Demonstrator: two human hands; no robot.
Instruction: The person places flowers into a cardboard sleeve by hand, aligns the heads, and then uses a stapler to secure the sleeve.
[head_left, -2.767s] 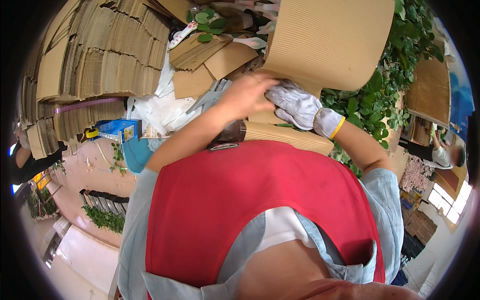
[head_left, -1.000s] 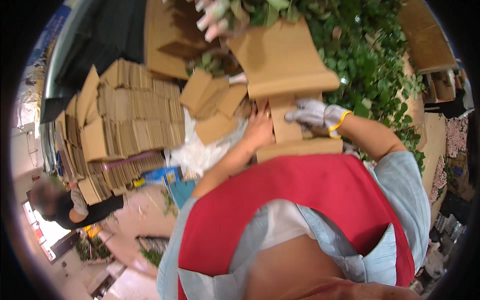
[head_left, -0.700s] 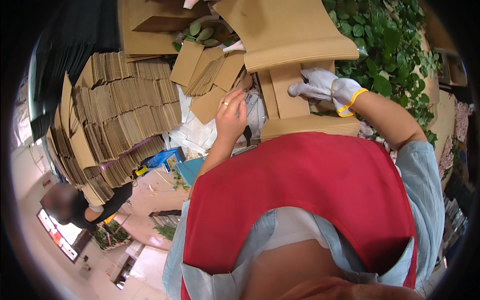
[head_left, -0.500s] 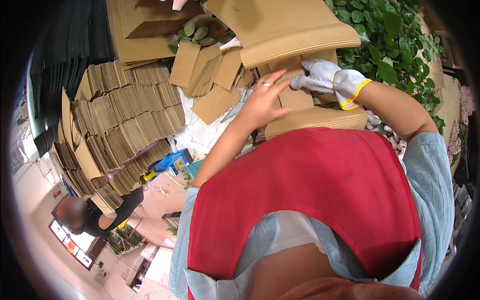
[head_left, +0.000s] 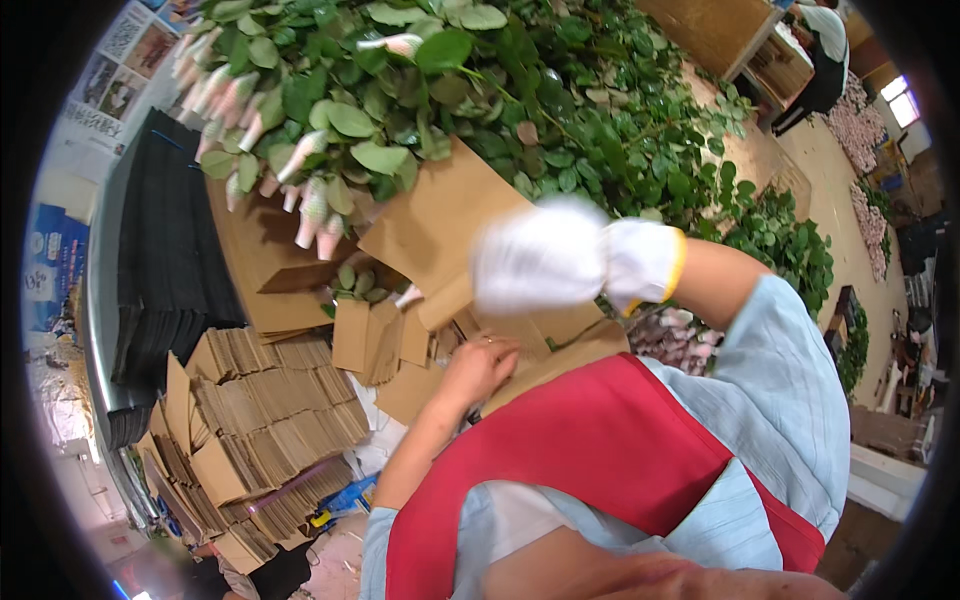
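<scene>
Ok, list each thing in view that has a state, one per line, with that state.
right hand: in a white glove, blurred, raised against a tan cardboard sheet.
left hand: bare, fingers curled on cardboard pieces.
flat cartons: folded, stacked on edge.
rose buds: closed, wrapped in sleeves.

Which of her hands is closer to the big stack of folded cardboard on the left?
Left. The bare left hand is nearer the cardboard stack; the gloved right hand is raised higher, farther right.
</scene>
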